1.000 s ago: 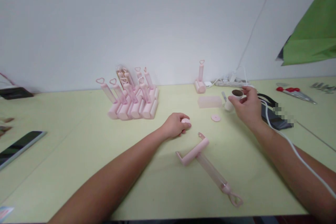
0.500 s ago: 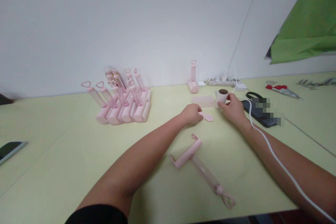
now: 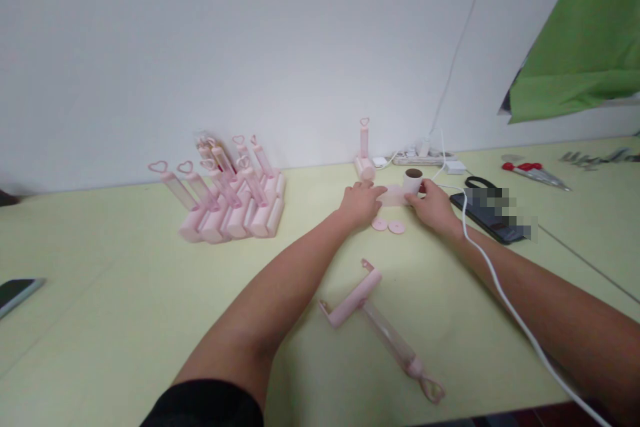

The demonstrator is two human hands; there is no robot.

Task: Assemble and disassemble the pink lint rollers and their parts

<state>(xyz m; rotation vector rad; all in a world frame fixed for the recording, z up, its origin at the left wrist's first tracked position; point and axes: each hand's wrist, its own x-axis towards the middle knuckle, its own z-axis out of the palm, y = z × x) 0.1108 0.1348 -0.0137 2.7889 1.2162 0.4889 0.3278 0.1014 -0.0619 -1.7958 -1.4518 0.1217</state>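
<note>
My right hand (image 3: 434, 208) has its thumb and fingers closed around a white paper roll (image 3: 411, 188) with a brown core, standing upright. My left hand (image 3: 359, 203) lies with fingers stretched out at the left end of a pale pink, see-through rectangular piece (image 3: 393, 195); whether it touches the piece is hard to tell. Two flat pink discs (image 3: 388, 225) lie side by side just in front of the hands. Nearer to me rests a pink lint roller handle (image 3: 384, 327) with a bare forked frame and a heart-shaped end loop.
Several pink lint rollers (image 3: 233, 210) stand grouped at left, and one more (image 3: 365, 150) by the wall. A power strip (image 3: 423, 158), a black phone (image 3: 485, 217), and red-handled scissors (image 3: 535, 173) are at right. A white cable (image 3: 493, 280) crosses my right forearm. Another phone (image 3: 20, 290) lies far left.
My left hand has let go of a pink disc, which now lies beside the other. It has moved back toward the rectangular piece, fingers spreading. My right hand still holds the roll.
</note>
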